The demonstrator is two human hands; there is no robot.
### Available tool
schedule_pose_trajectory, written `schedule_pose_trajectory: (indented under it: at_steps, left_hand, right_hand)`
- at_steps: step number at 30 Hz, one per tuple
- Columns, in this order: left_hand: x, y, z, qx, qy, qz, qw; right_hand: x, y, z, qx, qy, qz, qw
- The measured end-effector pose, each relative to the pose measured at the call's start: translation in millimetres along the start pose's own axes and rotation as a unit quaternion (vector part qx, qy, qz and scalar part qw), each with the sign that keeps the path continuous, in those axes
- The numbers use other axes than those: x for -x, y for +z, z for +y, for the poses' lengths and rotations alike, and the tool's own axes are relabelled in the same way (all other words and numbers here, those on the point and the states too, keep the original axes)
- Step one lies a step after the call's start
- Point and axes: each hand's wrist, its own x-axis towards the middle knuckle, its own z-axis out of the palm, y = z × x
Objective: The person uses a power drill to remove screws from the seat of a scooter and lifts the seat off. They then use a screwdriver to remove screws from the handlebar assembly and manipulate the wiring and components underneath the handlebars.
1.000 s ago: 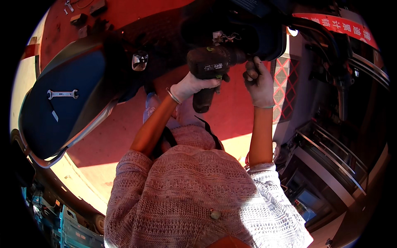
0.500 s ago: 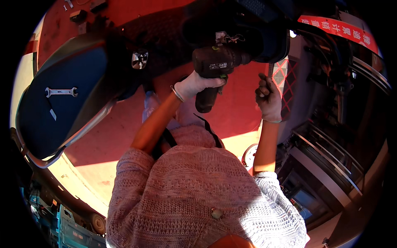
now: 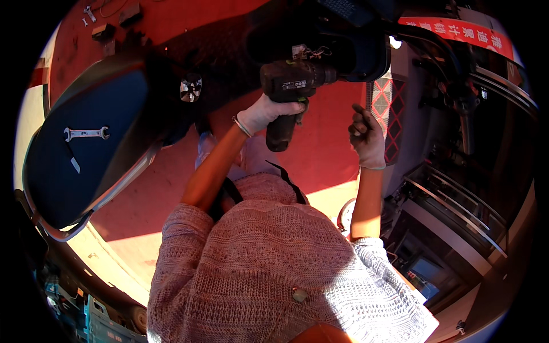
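My left hand (image 3: 260,114), in a pale glove, grips the handle of a dark cordless drill (image 3: 286,80), whose chuck points right into the dark front body of a scooter (image 3: 360,60) beside some exposed wiring (image 3: 303,51). My right hand (image 3: 366,137), gloved with darkened fingertips, hangs below and right of the chuck, fingers curled; whatever they hold, if anything, is too small to make out. On the scooter's dark seat (image 3: 91,166) at the left lie an open-ended wrench (image 3: 87,133) and a slim tool (image 3: 74,163) with a pale end.
Spanners (image 3: 90,14) and dark blocks (image 3: 103,31) lie on the red floor at top left. A red banner (image 3: 454,31), a lattice-patterned panel (image 3: 389,126) and metal rails (image 3: 452,206) are at right. Turquoise cases (image 3: 97,314) stand at lower left.
My right hand has moved down and slightly right, away from the drill chuck, its fingers curling. My left hand and the drill have shifted only slightly.
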Motion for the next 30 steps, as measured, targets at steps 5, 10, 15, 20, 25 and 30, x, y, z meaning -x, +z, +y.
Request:
schedule_pose_trajectory:
  at_steps: [5, 10, 15, 20, 25, 30]
  left_hand:
    - [3, 1, 6, 0.047, 0.001, -0.002, 0.999]
    - [24, -11, 8, 0.098, 0.014, 0.004, 0.995]
    - [57, -20, 18, 0.061, -0.023, 0.032, 0.997]
    - [91, -27, 18, 0.052, -0.059, 0.079, 0.994]
    - [119, -43, 0, 0.027, -0.097, 0.119, 0.988]
    - [121, -46, -38, 0.078, -0.083, 0.15, 0.982]
  right_hand:
    - [-2, 18, 5, 0.014, -0.035, 0.052, 0.998]
    - [-20, 26, 17, -0.037, -0.059, -0.068, 0.995]
    - [-43, 74, 39, -0.048, 0.023, -0.099, 0.994]
    - [-57, 87, 61, -0.015, 0.022, -0.09, 0.996]
    - [-71, 52, 92, 0.091, 0.031, 0.003, 0.995]
    - [-82, 6, 115, -0.043, 0.138, -0.044, 0.989]
